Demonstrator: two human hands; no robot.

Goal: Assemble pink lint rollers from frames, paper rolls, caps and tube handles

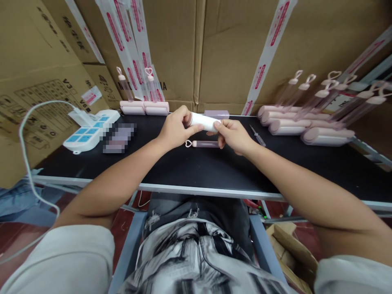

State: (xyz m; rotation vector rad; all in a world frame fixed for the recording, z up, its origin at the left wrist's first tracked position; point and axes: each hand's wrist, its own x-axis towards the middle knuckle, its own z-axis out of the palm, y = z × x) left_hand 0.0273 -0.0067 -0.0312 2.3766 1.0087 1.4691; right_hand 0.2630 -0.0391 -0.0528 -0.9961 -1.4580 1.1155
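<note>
A white cylinder (204,121) with a pinkish end is held sideways above the black table, between my two hands. My left hand (176,127) closes round its left end, thumb along the near side. At the other end, my right hand (232,134) grips it with thumb and fingers. Just below lies a clear pinkish tube (206,144) with a heart-shaped loop at its left end; the fingers of my right hand hide its right end. Behind the cylinder rests a translucent mauve block (217,114).
A small screwdriver (258,136) lies to the right. Several pink cylinders with heart-loop tubes (327,136) stand at the far right, and two more pink cylinders (156,108) at the back left. A white power strip (92,131) with a plugged-in cable sits left. Cardboard (232,53) walls the back.
</note>
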